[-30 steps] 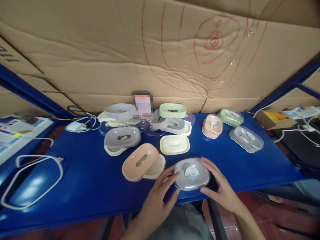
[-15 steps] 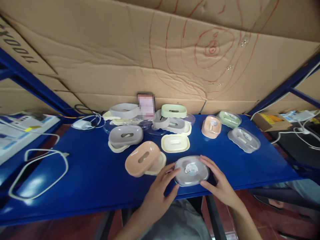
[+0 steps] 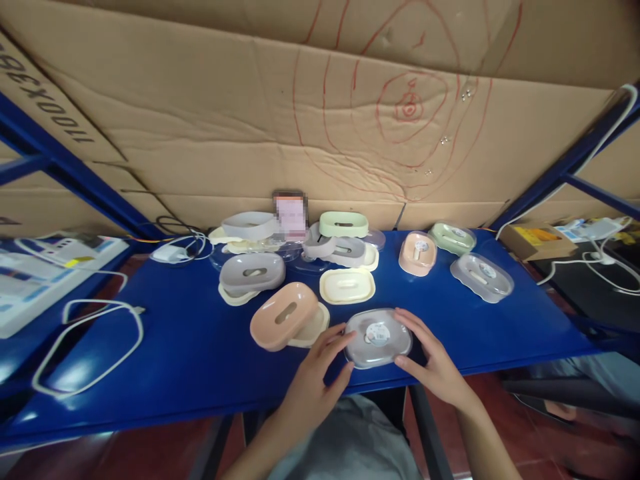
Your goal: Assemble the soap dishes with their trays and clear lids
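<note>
Between my two hands is a grey soap box [image 3: 379, 350] with a clear lid and a round label, at the table's front edge. My left hand [image 3: 327, 363] grips its left end, thumb at the near side and fingers over the rim. At the right end, my right hand [image 3: 427, 353] holds it with fingers on the far corner and thumb on the near one. Just left lies a peach soap box base [image 3: 267, 327], tilted on a cream tray [image 3: 314, 327]. Behind the held box is another cream tray [image 3: 347, 285].
Grey bases [image 3: 235, 270], a green base [image 3: 344, 225] and clear lids pile up before a phone [image 3: 291, 217]. Lidded peach [image 3: 417, 255], green [image 3: 453, 238] and grey [image 3: 483, 279] boxes stand at right. A white cable [image 3: 90, 390] loops on the blue table [image 3: 190, 373].
The view has shifted slightly. Both hands keep their places around the grey soap box, and nothing on the table has visibly moved.
</note>
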`<state>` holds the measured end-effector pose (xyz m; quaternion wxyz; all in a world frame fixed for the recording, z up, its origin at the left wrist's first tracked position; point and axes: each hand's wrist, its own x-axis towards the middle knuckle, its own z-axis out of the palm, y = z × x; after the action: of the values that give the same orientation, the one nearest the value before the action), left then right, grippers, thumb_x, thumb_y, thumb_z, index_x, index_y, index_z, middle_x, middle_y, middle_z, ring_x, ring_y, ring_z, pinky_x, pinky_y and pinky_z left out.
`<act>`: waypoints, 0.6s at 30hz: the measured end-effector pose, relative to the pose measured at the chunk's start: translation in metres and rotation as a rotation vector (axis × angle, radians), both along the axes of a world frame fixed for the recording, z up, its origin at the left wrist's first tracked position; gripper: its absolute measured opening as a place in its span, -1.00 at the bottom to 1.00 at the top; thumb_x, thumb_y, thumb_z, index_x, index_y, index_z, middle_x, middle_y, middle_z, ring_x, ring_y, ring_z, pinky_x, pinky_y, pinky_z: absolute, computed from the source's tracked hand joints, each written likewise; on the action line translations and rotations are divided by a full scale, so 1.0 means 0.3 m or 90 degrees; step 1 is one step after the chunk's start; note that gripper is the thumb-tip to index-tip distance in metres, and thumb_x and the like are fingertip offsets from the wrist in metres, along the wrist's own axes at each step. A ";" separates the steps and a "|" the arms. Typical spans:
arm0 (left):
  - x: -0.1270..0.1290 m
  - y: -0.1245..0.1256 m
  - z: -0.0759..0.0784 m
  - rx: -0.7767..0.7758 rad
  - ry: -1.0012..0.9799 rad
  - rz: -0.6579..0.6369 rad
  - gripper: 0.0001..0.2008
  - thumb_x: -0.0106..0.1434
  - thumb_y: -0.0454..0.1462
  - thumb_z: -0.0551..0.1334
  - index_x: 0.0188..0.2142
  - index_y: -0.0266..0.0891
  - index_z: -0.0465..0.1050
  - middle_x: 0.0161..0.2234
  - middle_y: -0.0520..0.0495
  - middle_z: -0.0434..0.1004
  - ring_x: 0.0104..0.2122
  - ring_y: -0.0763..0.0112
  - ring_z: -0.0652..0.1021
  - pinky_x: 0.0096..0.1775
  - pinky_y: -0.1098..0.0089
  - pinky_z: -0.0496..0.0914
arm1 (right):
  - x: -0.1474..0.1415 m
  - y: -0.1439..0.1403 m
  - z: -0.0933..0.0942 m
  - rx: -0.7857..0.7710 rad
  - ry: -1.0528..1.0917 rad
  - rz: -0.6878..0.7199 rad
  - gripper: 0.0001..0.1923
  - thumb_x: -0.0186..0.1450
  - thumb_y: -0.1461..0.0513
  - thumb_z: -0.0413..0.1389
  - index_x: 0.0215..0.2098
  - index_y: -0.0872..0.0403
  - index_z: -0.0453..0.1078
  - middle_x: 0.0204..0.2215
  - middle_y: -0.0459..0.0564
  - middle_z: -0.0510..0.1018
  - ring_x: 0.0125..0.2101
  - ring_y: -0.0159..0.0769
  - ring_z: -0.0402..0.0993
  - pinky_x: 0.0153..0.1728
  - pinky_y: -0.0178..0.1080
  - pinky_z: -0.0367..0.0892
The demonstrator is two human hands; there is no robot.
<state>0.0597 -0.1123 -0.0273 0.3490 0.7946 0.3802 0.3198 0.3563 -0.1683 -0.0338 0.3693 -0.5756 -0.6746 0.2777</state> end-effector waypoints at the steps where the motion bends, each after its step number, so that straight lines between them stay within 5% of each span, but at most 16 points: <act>1: 0.000 0.000 -0.002 0.002 -0.001 0.000 -0.56 0.52 -0.25 0.23 0.34 0.07 0.42 0.35 -0.15 0.45 0.32 0.13 0.53 0.31 0.06 0.47 | 0.000 0.000 -0.002 0.001 -0.001 -0.001 -0.29 0.44 0.05 0.29 0.50 -0.23 0.23 0.51 0.08 0.25 0.49 0.01 0.19 0.43 0.15 0.26; 18: -0.003 0.001 -0.012 0.008 -0.016 -0.015 -0.53 0.52 -0.28 0.22 0.36 0.07 0.40 0.36 -0.14 0.43 0.33 0.13 0.50 0.33 0.05 0.44 | 0.004 -0.002 -0.013 -0.018 0.029 -0.015 -0.31 0.44 0.02 0.29 0.48 -0.23 0.26 0.51 0.08 0.24 0.50 0.04 0.17 0.46 0.17 0.20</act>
<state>0.0587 -0.1120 -0.0310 0.3530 0.7970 0.3641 0.3281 0.3575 -0.1689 -0.0378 0.3799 -0.5819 -0.6554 0.2959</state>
